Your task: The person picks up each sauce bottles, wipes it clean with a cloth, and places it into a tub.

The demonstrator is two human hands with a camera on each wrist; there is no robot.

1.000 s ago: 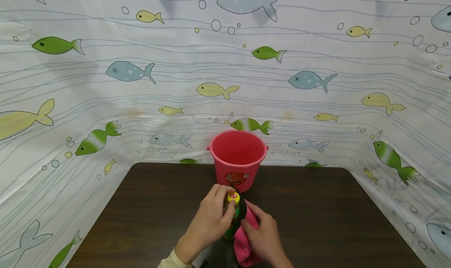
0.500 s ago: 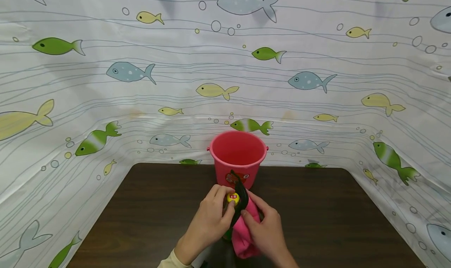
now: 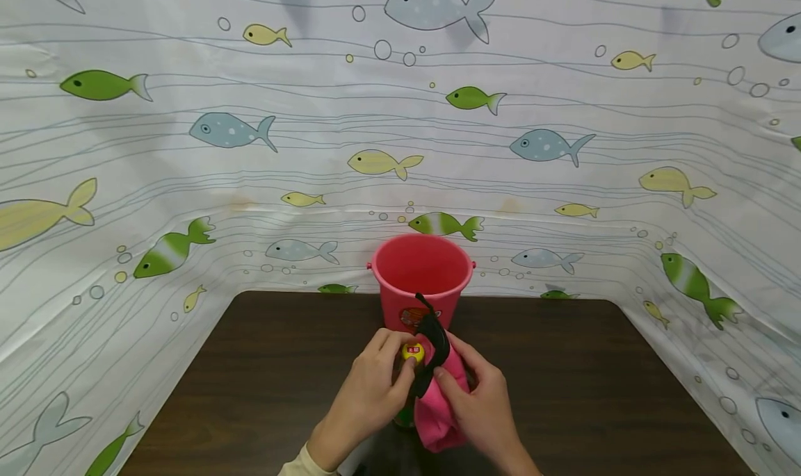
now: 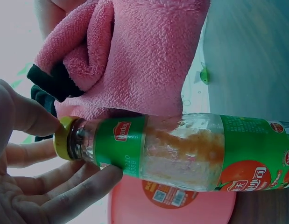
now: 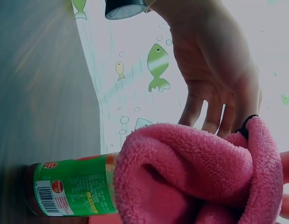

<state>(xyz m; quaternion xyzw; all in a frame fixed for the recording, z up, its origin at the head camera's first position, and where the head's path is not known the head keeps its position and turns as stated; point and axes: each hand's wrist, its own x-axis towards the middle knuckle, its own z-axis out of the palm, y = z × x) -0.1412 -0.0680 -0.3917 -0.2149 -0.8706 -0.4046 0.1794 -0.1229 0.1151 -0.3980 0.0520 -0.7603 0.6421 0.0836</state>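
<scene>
A clear glass sauce bottle (image 4: 184, 151) with green labels stands upright on the dark table. My left hand (image 3: 368, 392) pinches it at the yellow cap (image 4: 65, 139), thumb on one side and fingers on the other. Reddish-orange sauce residue shows through the glass. Close beside the bottle, my right hand (image 3: 482, 403) holds a fluffy pink towel (image 3: 438, 420) with black trim. The towel hangs folded, and in the left wrist view it lies along the bottle's neck and upper side. In the head view, hand and towel hide most of the bottle.
A pink bucket (image 3: 391, 309) stands just behind the bottle, its mouth upward. White fish-patterned sheeting (image 3: 375, 101) walls in the back and sides of the dark wooden table (image 3: 563, 386).
The right hand has lifted the towel slightly and moved it a little right, and its black trim now stands up before the bucket. The left hand stays at the bottle cap.
</scene>
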